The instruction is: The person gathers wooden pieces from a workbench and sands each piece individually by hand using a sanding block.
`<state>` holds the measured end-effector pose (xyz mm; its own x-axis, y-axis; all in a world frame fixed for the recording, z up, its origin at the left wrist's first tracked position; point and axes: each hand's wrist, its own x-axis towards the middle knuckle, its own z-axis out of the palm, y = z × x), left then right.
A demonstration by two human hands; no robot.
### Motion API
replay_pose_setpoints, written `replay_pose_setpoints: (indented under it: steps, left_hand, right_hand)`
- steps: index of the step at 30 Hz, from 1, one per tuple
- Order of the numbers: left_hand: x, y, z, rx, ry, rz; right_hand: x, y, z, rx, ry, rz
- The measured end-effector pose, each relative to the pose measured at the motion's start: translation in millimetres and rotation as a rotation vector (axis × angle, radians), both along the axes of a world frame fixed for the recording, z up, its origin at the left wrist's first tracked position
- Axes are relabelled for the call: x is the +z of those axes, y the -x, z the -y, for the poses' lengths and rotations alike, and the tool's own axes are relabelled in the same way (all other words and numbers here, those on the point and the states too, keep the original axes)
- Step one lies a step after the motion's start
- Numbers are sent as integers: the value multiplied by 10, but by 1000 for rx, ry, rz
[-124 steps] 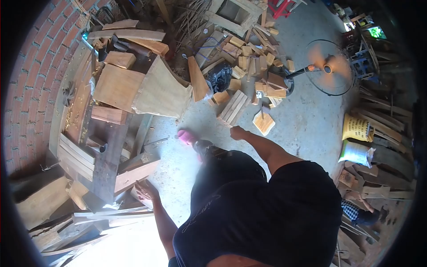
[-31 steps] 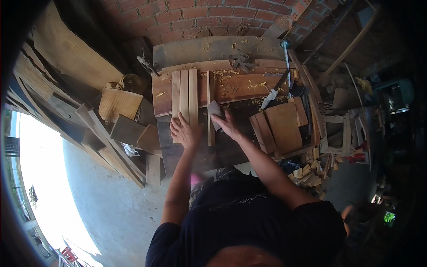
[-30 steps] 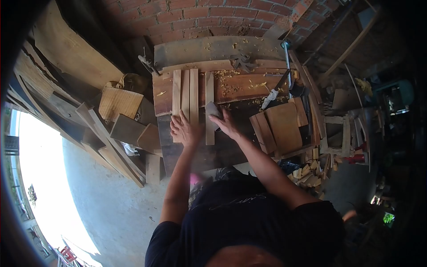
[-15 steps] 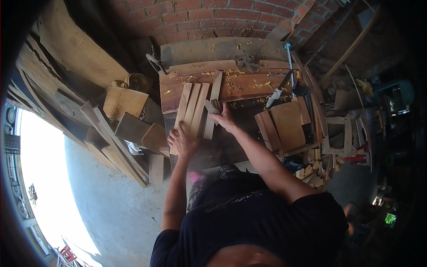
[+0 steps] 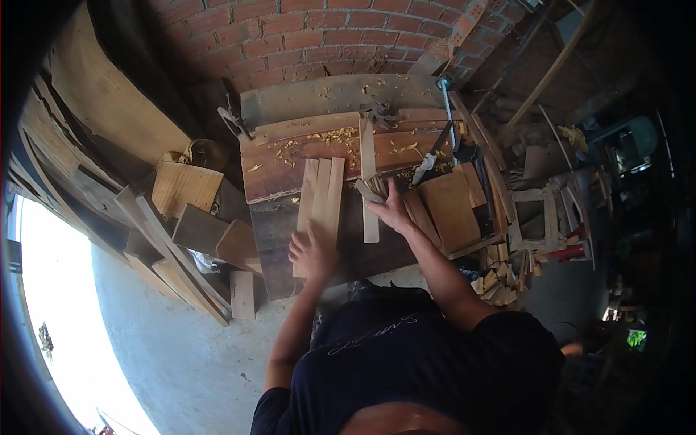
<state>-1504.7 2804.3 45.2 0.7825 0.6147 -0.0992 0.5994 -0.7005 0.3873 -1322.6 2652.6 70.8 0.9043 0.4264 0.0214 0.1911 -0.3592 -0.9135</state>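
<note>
The left hand [image 5: 313, 254] lies flat, fingers spread, on three slats [image 5: 319, 203] side by side on the tabletop [image 5: 279, 239]. The right hand [image 5: 391, 210] pinches a small block [image 5: 368, 192] against a single slat [image 5: 368, 181]. Shavings [image 5: 330, 135] and boards [image 5: 449, 206] crowd around; the block is blurred.

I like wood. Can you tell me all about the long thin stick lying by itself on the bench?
The single slat is a pale, flat strip of bare wood, lying lengthwise from the shaving-strewn plank toward the bench's near edge. It sits apart from the three slats to its left. The right hand rests at its right side, holding a small grey block on it.
</note>
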Motion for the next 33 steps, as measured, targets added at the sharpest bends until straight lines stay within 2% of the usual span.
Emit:
replay_pose_setpoints:
  steps: [3,5,6,7,8,11,15,18,27,29,30,33]
  left_hand:
    - [123,-376,442,-37,102,-49]
    - [110,-594,666,-107,123,15]
    - [-63,-689,770,-145,87,71]
    - [-16,-758,797,-179,49,123]
    - [42,-761,808,-238,207,88]
    - [-66,-613,692,-248,197,295]
    - [-160,-140,317,-5,226,355]
    - [-227,112,28,11,185,405]
    - [-194,35,-199,-159,153,376]
    - [-204,-92,-227,-183,124,371]
    - [-203,-147,-232,-175,122,352]
    - [-261,-274,-260,-190,104,321]
  right_hand:
    - [390,28,187,-25,36,-33]
    - [492,-1,247,11,140,100]
    - [489,-40,256,50,165,55]
    - [487,-67,216,64,168,55]
    - [463,-72,148,108,141,58]
    - [432,-50,-176,173,158,-42]
    - [-90,-111,-672,298,42,-63]
    - [-189,-125,-986,292,38,-129]
    - [-304,-105,-1209,180,297,-72]
    - [-243,29,-1148,61,366,153]
    - [-187,89,-1104,58,410,139]
    - [-218,342,-1036,28,447,435]
